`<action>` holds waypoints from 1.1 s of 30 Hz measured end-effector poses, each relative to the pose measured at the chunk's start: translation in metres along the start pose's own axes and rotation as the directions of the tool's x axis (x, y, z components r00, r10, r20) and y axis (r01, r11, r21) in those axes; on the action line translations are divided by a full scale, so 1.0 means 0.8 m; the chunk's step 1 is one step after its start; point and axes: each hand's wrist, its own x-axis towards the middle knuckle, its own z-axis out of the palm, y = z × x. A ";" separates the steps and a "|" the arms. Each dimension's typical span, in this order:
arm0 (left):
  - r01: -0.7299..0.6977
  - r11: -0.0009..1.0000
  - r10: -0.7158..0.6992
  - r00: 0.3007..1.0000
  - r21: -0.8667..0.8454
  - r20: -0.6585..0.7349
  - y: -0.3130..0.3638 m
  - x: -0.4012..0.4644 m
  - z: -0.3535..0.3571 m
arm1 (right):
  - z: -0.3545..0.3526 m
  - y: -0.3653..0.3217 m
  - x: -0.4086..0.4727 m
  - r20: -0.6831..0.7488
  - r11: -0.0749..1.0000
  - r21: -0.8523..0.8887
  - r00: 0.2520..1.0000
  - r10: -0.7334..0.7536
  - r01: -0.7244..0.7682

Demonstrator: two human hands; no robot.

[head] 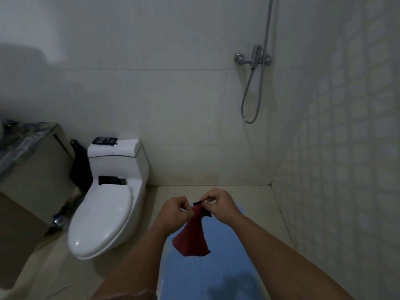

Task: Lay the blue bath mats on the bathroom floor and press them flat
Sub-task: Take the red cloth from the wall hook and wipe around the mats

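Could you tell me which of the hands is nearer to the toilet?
Left. The left hand pinches the red cloth just right of the toilet; the right hand pinches it farther right, over the blue mat.

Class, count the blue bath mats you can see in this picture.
1. One blue bath mat lies on the floor right of the toilet, beneath both arms; another may be hidden.

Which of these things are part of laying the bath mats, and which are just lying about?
Part of the job:
blue bath mat on the floor
left hand and right hand, both pinching a red cloth

Just there:
toilet
dark object on the cistern
shower hose
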 end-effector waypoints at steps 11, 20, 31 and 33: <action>0.107 0.986 -0.100 0.993 -0.127 0.057 -0.086 -0.025 -0.112 | 0.118 -0.085 0.050 0.145 0.995 0.077 0.987 -0.067 0.056; 0.254 0.961 -0.275 0.866 -0.106 -0.417 -0.135 -0.104 -0.167 | 0.216 -0.152 0.088 0.579 0.961 0.082 0.772 -0.263 0.265; 0.671 0.741 -0.364 0.383 -0.016 -0.849 -0.057 -0.337 -0.290 | 0.326 -0.395 0.023 0.834 0.724 0.462 0.027 -0.551 0.513; 0.707 0.704 -0.325 0.247 -0.059 -0.913 -0.013 -0.399 -0.308 | 0.336 -0.458 -0.025 0.779 0.657 0.583 -0.100 -0.619 0.477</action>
